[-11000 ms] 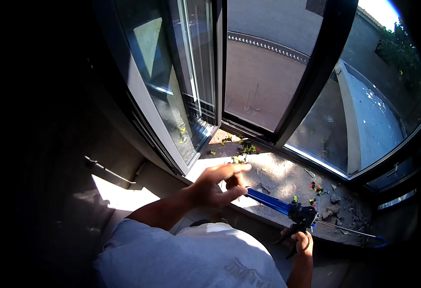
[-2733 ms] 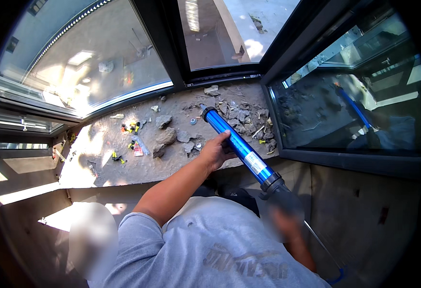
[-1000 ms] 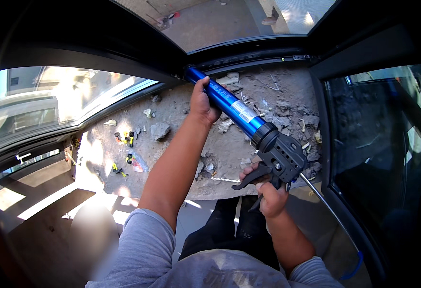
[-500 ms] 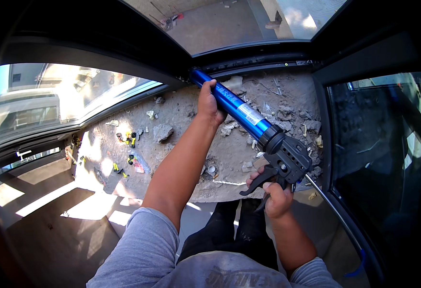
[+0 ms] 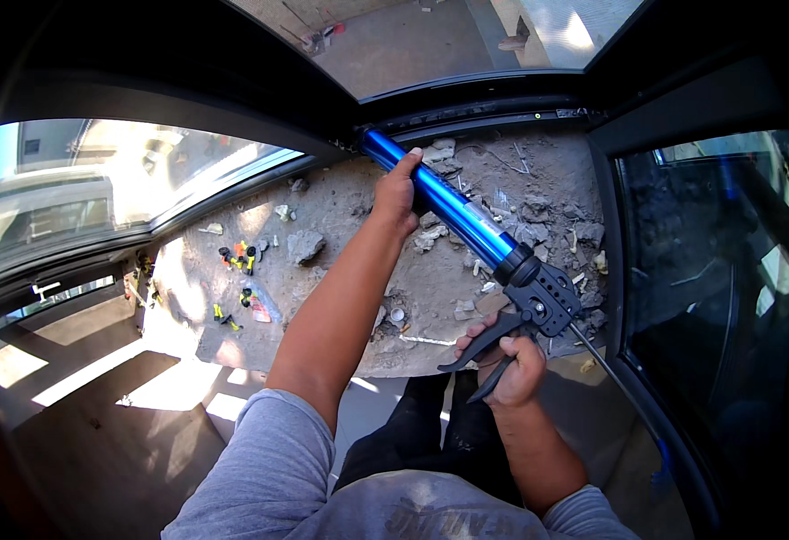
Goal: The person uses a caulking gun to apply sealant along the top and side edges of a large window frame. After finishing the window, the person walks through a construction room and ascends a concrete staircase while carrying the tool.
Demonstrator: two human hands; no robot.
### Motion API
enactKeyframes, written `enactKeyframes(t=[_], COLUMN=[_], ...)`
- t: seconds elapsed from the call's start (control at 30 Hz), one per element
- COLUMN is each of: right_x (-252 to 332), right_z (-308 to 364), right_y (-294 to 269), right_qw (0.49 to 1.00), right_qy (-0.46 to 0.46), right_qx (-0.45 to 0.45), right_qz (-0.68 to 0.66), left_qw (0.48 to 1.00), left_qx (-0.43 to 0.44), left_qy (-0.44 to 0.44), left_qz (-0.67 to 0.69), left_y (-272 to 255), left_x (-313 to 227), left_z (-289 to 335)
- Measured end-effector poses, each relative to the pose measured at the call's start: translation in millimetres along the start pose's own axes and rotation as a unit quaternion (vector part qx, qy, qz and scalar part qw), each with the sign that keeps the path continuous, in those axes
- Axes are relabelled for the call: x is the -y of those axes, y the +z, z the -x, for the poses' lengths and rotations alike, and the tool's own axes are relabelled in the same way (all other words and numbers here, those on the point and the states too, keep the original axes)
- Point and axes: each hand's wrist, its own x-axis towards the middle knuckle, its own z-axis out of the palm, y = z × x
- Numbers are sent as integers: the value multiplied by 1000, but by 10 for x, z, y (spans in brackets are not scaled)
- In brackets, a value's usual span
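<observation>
A caulking gun (image 5: 466, 219) with a shiny blue barrel and a black handle lies slantwise across the view, held in both hands. My left hand (image 5: 398, 196) is wrapped round the front half of the barrel, thumb on top. At the other end my right hand (image 5: 513, 364) grips the black handle and trigger. The gun's tip reaches the dark corner where the window frame (image 5: 466, 121) meets the side frame; the nozzle itself is hidden in the dark there. A thin metal rod (image 5: 606, 364) sticks out behind the handle toward the lower right.
Below the gun is a rough, dusty concrete ledge (image 5: 340, 297) strewn with rubble, including a grey stone chunk (image 5: 305, 247). Several yellow-and-black clips (image 5: 248, 261) lie at its left. Glass panes enclose it; a dark pane (image 5: 700, 270) stands close on the right.
The caulking gun has rolled about its long axis, so its white label has turned mostly out of sight. My right hand and the handle have shifted slightly left.
</observation>
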Motion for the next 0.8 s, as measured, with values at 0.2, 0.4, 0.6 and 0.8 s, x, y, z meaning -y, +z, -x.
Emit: enactKeyframes(t=[0.2, 0.4, 0.6, 0.8], right_x=[8, 52, 89, 63], right_z=[-25, -61, -66, -38], right_y=[-23, -137, -192, -218], right_qw=[988, 978, 977, 981], right_qy=[75, 119, 131, 121], right_qx=[-13, -14, -13, -14], right_qz=[-138, -168, -170, -149], left_qw=[989, 977, 974, 983], left_qx=[-18, -39, -55, -21], left_qy=[1, 30, 17, 19], left_qz=[-147, -209, -220, -181], left_y=[-26, -80, -23, 1], left_x=[29, 120, 103, 55], left_z=[75, -15, 61, 154])
